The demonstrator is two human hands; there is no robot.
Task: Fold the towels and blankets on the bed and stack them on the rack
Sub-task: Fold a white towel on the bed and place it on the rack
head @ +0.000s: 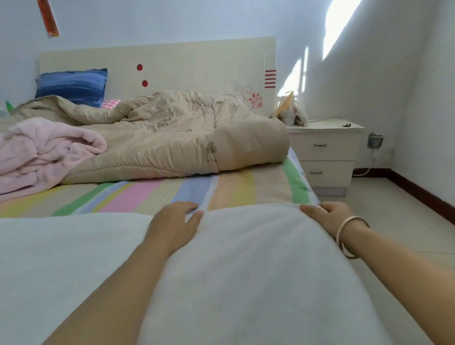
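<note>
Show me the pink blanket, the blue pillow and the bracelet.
pink blanket [33, 157], head view, on its crumpled middle.
blue pillow [73, 85], head view, on its front face.
bracelet [339, 235], head view, on the band at the right wrist.

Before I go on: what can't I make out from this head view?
Rack: not in the head view.
White cloth: head view, cut off by left and bottom edges.
Pink blanket: cut off by left edge.
Left hand: fingertips blurred at the cloth's far edge; grip unclear.
</note>
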